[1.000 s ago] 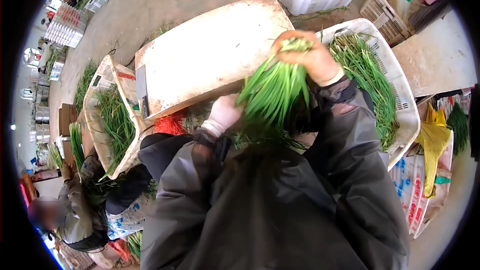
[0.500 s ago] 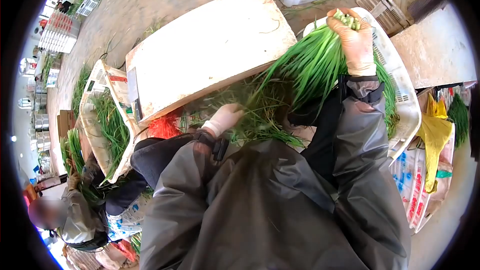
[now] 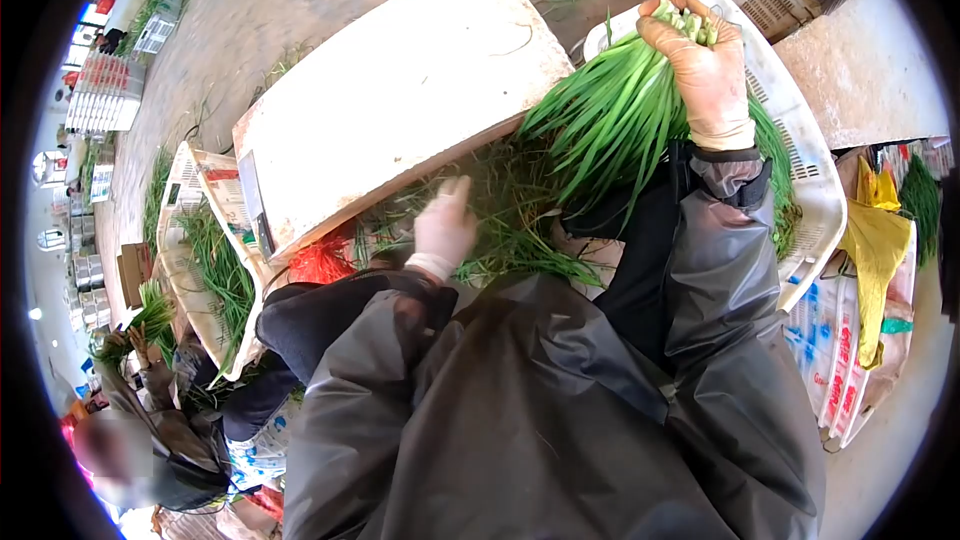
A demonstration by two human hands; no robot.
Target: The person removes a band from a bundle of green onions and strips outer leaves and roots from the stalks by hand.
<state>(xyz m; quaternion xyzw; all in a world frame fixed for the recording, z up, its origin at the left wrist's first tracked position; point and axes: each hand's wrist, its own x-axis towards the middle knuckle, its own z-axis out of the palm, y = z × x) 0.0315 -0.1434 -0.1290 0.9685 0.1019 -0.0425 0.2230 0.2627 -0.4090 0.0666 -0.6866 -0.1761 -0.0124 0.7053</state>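
My gloved right hand (image 3: 708,65) is closed round a bunch of green chives (image 3: 620,105), just below the pale stem ends. The long leaves fan out leftward and down over my lap. Nearer the middle, my gloved left hand (image 3: 446,225) hovers above loose green leaves (image 3: 515,210); it looks empty, with its fingers stretched out and slightly blurred. Beside my right arm stands a white plastic crate (image 3: 815,175) with more chives in it.
A pale board-topped table (image 3: 400,90) stands in front. Red ties (image 3: 322,258) hang by its near edge. On the left is a crate of chives (image 3: 185,240), with a co-worker (image 3: 165,440) behind it holding greens. A yellow cloth (image 3: 872,250) drapes at the right.
My left hand has swung up and slightly left, fingers now pointing toward the table. The right hand still grips the chives. The co-worker's greens are raised, and the view has shifted slightly.
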